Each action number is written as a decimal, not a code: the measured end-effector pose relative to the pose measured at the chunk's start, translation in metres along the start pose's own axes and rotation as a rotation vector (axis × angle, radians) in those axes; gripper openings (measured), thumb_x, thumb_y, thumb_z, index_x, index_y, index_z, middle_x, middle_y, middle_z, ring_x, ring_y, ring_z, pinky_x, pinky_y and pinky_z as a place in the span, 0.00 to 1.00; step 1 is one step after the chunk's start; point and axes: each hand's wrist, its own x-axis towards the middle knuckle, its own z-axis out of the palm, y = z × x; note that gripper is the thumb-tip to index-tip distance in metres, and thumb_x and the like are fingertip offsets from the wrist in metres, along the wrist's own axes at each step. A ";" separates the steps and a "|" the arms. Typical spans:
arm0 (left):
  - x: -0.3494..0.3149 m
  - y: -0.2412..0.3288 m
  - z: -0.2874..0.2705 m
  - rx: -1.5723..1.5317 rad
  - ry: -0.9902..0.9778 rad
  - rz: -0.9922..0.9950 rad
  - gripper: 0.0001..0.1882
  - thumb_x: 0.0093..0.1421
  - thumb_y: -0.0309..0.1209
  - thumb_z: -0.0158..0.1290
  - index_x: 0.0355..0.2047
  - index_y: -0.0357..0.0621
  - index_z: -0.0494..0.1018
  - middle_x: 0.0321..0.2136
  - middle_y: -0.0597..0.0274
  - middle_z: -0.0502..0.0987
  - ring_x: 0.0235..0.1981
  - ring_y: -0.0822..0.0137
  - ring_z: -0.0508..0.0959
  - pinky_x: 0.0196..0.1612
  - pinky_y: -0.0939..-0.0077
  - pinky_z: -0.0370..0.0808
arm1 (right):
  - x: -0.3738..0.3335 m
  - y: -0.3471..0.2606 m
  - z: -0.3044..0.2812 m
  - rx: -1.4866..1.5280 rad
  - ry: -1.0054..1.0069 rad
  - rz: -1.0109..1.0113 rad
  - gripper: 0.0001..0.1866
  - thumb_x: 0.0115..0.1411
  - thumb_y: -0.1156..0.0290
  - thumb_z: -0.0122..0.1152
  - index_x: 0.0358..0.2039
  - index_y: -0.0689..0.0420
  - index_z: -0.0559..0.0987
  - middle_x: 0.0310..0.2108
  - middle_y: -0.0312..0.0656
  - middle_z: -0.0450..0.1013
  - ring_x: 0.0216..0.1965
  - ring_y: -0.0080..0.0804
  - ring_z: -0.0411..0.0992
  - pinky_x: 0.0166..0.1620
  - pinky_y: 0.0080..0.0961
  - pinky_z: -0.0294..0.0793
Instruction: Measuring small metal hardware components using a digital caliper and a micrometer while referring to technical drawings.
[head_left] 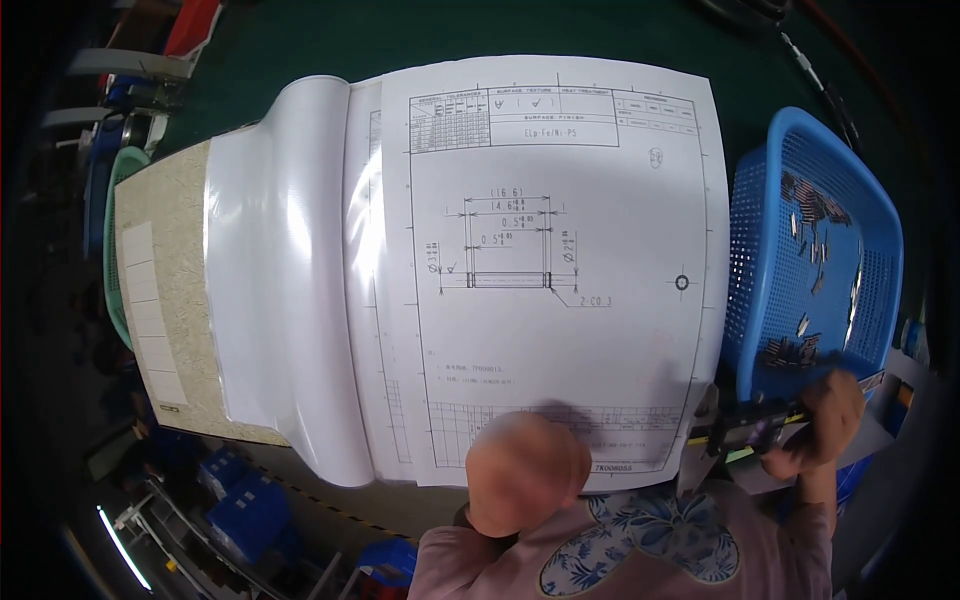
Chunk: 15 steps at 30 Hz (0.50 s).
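My right hand [822, 425] is closed around a caliper [752, 428] with a dark display body. The caliper's metal jaws point left, over the lower right corner of a printed technical drawing [600, 345]. That sheet shows a small grooved pin and lies in an open ring-style folder with clear sleeves [290, 270]. Over the sheet's lower edge, close to my chest, my left hand [525, 470] is balled up and somewhat blurred. Anything inside its fingers is hidden. Right of the drawing, a blue plastic basket [745, 230] contains many small dark metal pins [822, 200].
A green table surface [400, 40] extends behind the folder. Part of a green basket [122, 310] shows beyond the folder's beige cover [165, 260]. Blue bins [250, 515] stand low on the left. A pen-like tool [800, 60] lies at the far right.
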 end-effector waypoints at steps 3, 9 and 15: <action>0.002 -0.001 0.003 0.006 0.012 0.034 0.08 0.60 0.37 0.42 0.35 0.50 0.68 0.26 0.69 0.65 0.27 0.74 0.66 0.30 0.80 0.64 | 0.002 0.000 -0.003 0.002 -0.006 0.003 0.29 0.40 0.42 0.57 0.15 0.61 0.66 0.13 0.38 0.55 0.13 0.31 0.55 0.18 0.24 0.49; 0.000 -0.008 0.000 -0.066 0.058 0.148 0.11 0.60 0.35 0.42 0.37 0.43 0.70 0.28 0.57 0.67 0.28 0.65 0.69 0.34 0.72 0.67 | 0.007 -0.003 -0.002 0.043 0.089 -0.046 0.24 0.34 0.50 0.62 0.15 0.60 0.67 0.12 0.37 0.56 0.12 0.30 0.57 0.18 0.22 0.52; -0.014 -0.011 0.002 -0.112 0.025 0.131 0.14 0.60 0.31 0.43 0.42 0.36 0.67 0.37 0.52 0.70 0.37 0.62 0.72 0.41 0.71 0.70 | 0.007 -0.005 -0.003 0.142 0.178 -0.123 0.21 0.31 0.56 0.66 0.16 0.59 0.68 0.11 0.38 0.58 0.11 0.28 0.58 0.15 0.20 0.53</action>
